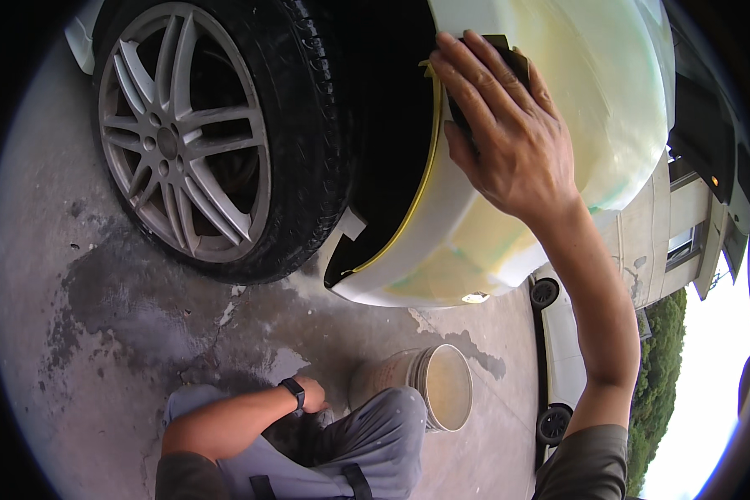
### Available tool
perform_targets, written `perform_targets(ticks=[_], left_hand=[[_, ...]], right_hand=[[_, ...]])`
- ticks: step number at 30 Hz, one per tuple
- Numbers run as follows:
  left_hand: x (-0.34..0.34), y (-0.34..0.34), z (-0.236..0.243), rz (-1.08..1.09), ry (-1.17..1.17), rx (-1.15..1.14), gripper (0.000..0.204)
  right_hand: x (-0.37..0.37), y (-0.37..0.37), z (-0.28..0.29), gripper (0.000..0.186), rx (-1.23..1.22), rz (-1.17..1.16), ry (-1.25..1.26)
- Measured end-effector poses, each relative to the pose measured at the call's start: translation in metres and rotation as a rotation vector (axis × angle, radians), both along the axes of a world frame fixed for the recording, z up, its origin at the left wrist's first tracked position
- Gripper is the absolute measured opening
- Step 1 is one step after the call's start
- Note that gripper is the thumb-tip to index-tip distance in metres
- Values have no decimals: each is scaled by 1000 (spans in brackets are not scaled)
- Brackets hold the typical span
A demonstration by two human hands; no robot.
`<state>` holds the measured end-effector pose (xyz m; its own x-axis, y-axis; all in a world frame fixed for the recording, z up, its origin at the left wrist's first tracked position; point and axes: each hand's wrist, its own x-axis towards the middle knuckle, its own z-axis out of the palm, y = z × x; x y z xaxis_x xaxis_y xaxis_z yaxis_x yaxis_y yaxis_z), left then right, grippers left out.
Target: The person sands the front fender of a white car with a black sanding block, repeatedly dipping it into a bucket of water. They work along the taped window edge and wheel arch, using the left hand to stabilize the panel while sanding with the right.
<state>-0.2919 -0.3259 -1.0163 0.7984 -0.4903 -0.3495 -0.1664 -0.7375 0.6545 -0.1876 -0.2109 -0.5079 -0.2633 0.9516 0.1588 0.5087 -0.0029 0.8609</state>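
My right hand (pixel 508 137) lies over a dark sanding pad (pixel 498 43) and presses it flat to the car's bumper (pixel 467 217), close by the wheel arch. The pad's dark edges show past the fingers; its underside is hidden. Patches of yellow and green mark the white bumper surface. A yellow strip (pixel 417 204) runs along the arch edge. Low down, my left hand (pixel 312 393), with a dark watch on the wrist, hangs beside my bent leg. Its fingers are mostly hidden.
A car wheel (pixel 183 133) with a black tyre and silver spokes stands at the left. Next to my knee is a pale bucket (pixel 400 371) with murky liquid inside. Wet patches darken the concrete floor (pixel 142 333). A white car (pixel 562 358) is parked at the right.
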Motion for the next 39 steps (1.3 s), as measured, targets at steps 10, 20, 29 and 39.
perform_targets(ticks=[10, 20, 29, 39], left_hand=[[-6, 1, 12, 3, 4, 43, 66], [-9, -17, 13, -49, -42, -13, 62], [-6, -19, 13, -52, -49, -4, 62], [-4, -17, 14, -41, -45, -17, 62]], right_hand=[[-14, 1, 17, 75, 21, 19, -9], [-36, -51, 25, 67, 239, -57, 339], [-22, -9, 0, 61, 340, 46, 399], [-22, -4, 3, 48, 357, 73, 334]])
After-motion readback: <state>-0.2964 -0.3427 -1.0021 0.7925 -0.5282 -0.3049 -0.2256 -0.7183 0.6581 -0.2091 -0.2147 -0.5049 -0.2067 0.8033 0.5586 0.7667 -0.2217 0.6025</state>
